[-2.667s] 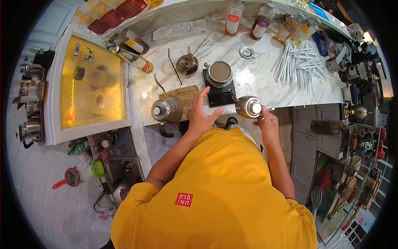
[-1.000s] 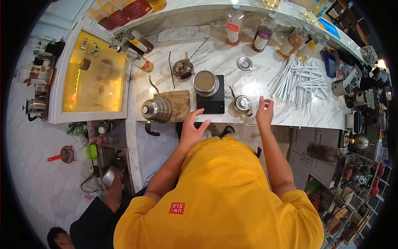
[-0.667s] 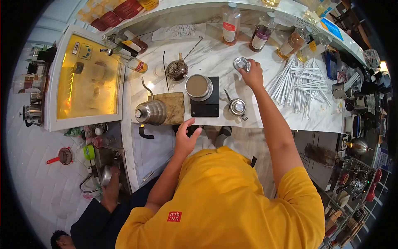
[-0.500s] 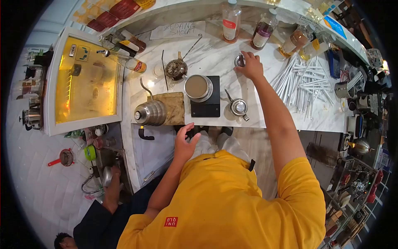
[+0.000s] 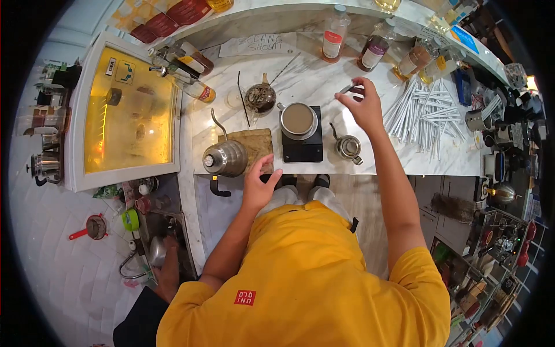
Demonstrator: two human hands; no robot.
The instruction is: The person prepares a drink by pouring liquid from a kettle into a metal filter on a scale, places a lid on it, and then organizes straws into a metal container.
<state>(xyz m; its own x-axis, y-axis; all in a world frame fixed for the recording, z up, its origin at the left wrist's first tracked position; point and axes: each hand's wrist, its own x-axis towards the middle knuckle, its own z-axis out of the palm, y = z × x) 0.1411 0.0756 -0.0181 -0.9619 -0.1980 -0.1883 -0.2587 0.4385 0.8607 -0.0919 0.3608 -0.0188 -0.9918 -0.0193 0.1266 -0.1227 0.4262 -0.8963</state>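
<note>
My right hand (image 5: 363, 104) pinches a small round metal lid (image 5: 347, 89) above the marble counter, tilted edge-on to me. Below it stands a small metal pot (image 5: 348, 148) with a thin spout. A metal cup of tan liquid (image 5: 298, 118) rests on a black scale (image 5: 302, 151). My left hand (image 5: 259, 184) is at the counter's front edge, fingers apart and holding nothing. Beside it, a gooseneck kettle (image 5: 225, 158) sits on a folded brown cloth (image 5: 257, 144). Farther back is a round glass pot with dark contents (image 5: 260, 99).
Many white straws (image 5: 428, 115) lie on the right. Labelled bottles (image 5: 335, 36) line the back, near a handwritten paper sign (image 5: 258, 44). A yellow-lit cabinet (image 5: 132, 110) borders the left. Another person's hand (image 5: 169, 247) is at the sink, lower left.
My right hand has raised the round lid off the counter, tipped it and brought it a little nearer. My left hand stays near the front edge. The whole view has shifted slightly.
</note>
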